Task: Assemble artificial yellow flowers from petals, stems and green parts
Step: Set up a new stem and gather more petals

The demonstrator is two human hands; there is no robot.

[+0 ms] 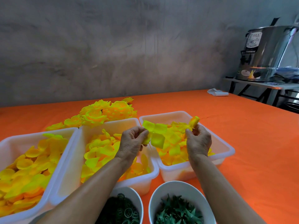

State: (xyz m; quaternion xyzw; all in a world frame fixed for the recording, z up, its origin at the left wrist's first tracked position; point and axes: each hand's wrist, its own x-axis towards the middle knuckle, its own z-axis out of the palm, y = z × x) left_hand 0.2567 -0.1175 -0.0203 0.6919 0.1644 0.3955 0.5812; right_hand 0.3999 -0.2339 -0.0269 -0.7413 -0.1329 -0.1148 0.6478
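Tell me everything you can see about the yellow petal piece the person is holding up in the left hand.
The petal piece is a flat, bright yellow-green cluster of several rounded-square lobes joined at the middle, and it looks like thin fabric. It is held in the air above the white tubs of loose petals, roughly facing the camera. The left hand pinches its left edge between thumb and fingers. A thin pale stick seems to hang below its centre. The right hand holds a separate small yellow bud and does not touch it.
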